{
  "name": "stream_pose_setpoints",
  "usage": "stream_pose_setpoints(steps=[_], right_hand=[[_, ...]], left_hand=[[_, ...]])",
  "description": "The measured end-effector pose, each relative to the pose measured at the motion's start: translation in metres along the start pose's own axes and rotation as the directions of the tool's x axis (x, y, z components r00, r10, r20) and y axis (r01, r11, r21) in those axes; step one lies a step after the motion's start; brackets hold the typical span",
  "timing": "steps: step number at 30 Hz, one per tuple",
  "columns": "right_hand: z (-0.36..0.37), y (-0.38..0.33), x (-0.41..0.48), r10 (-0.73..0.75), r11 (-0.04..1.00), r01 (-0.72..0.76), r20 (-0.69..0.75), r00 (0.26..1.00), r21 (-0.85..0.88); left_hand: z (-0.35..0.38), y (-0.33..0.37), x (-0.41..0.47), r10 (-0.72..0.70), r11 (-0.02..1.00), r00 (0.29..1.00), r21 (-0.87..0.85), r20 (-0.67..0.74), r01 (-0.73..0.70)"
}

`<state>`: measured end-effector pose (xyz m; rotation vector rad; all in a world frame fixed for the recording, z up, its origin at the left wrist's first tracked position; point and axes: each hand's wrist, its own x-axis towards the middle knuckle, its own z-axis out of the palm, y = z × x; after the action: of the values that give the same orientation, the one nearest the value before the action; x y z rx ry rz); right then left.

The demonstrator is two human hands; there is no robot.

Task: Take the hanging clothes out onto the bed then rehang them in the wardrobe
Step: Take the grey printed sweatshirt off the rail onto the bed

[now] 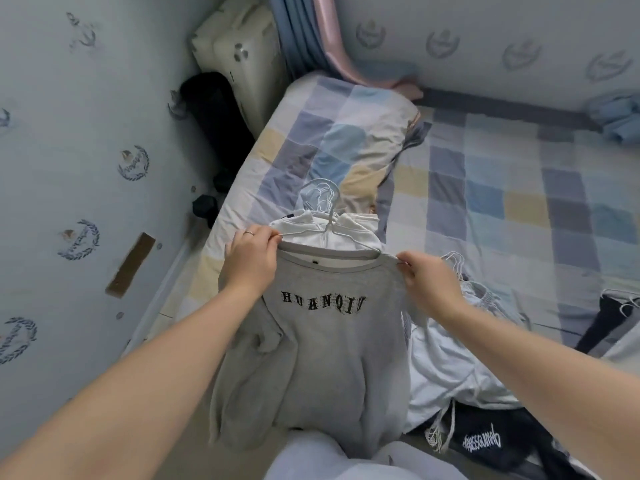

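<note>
A grey sweatshirt [322,351] printed with black letters hangs in front of me over the near edge of the bed [502,202]. A white wire hanger [329,226] sits at its neckline, on top of a white garment [346,230] and several more wire hangers. My left hand [251,258] pinches the sweatshirt's left shoulder together with the hanger's arm. My right hand [427,278] pinches the right shoulder at the hanger's other end. The wardrobe is out of view.
A checked duvet roll [339,140] lies across the bed's head end. To my right lie a pale blue garment [450,368], a black printed garment [485,441] and dark clothes with wire hangers [613,317]. The wall [86,168] and a narrow floor strip are left.
</note>
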<state>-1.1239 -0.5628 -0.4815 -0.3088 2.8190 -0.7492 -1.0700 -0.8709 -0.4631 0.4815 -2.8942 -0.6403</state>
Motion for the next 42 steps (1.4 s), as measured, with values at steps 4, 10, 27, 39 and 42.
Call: stream_pose_setpoints(steps=[4,10,27,39,42], right_hand=[[0.031,-0.001,0.039,0.075,0.997,-0.075,0.012,0.997,-0.037],[0.096,0.013,0.096,0.181,0.980,-0.177,0.033,0.983,-0.087],[0.214,0.043,0.143,0.385,0.917,-0.313,0.337,0.859,-0.248],[0.142,-0.028,0.012,0.406,0.910,-0.357,0.272,0.873,-0.211],[0.120,-0.044,-0.029,0.428,0.899,-0.387,0.227,0.875,-0.204]], left_hand=[[0.041,-0.024,0.047,-0.027,0.999,0.997,-0.033,0.078,0.030],[0.121,-0.065,0.097,-0.071,0.996,0.980,-0.033,0.187,0.079],[0.239,-0.110,0.131,-0.091,0.989,0.844,-0.050,0.528,0.138],[0.121,-0.059,0.023,0.087,0.996,0.779,-0.028,0.620,-0.089],[0.097,-0.041,0.000,0.151,0.987,0.772,-0.047,0.618,-0.155]])
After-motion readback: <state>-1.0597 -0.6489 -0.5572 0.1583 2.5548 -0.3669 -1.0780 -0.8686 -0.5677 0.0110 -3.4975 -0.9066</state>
